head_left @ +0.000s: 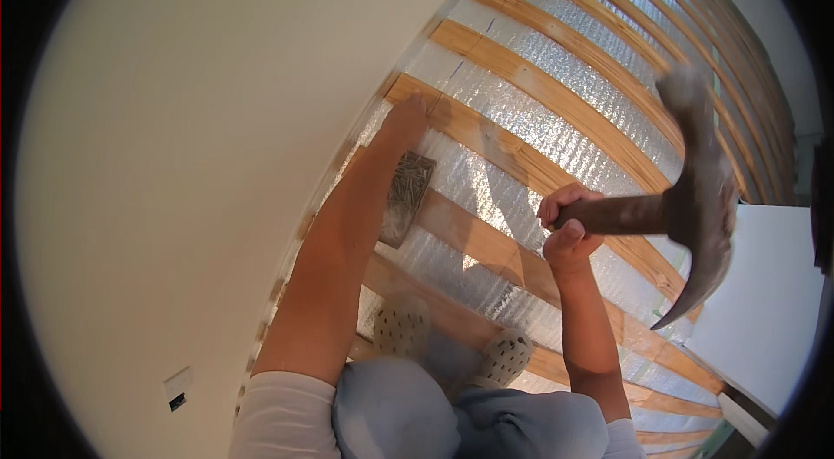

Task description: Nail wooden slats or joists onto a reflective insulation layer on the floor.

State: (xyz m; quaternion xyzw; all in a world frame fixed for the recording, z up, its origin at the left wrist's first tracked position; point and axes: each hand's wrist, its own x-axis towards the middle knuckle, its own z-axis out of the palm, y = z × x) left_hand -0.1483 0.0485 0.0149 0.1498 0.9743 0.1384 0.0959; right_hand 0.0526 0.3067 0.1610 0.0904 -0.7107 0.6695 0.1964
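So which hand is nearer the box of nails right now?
Left. The left hand rests on a wooden batten just above the box of nails; the right hand grips the hammer, off to its right.

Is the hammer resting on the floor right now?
No, the right hand grips the hammer by its handle, raised above the wooden battens.
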